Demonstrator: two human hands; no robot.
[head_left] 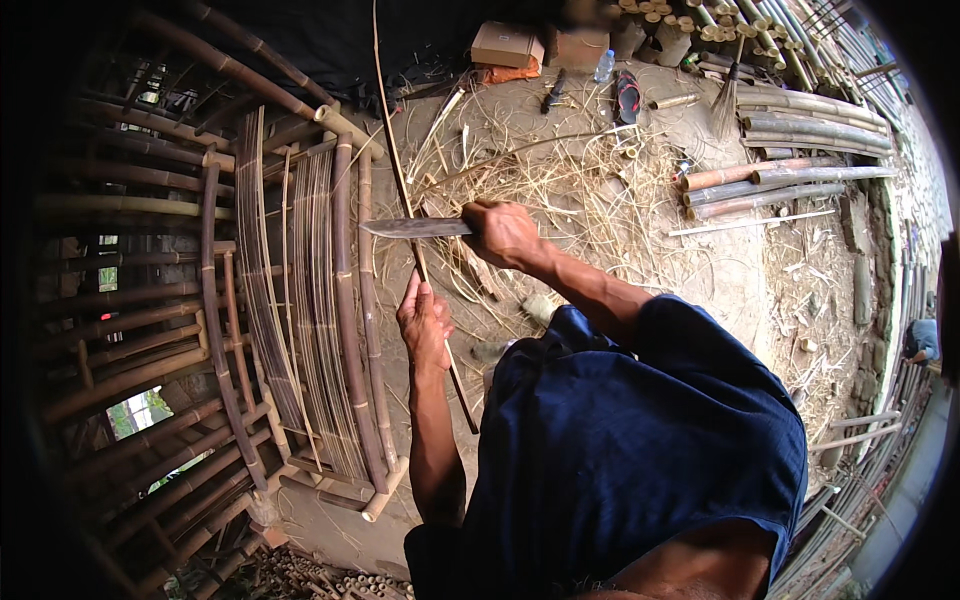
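Near the scene's centre, right hand (503, 233) has its grip clamped on the handle of a knife (415, 228), blade pointing left and lying across a thin bamboo strip (405, 190). Left hand (425, 322), nearer, has its grip closed around the same strip just below the blade. Strip runs from the far edge down past both hands. Left: curved bamboo frame (320, 300) of slats. Ground (740, 290) strewn with shavings. Far side: cardboard box (507, 44), closed, contents not visible; plastic bottle (604, 67), possibly holding liquid. Right: bamboo poles (770, 180).
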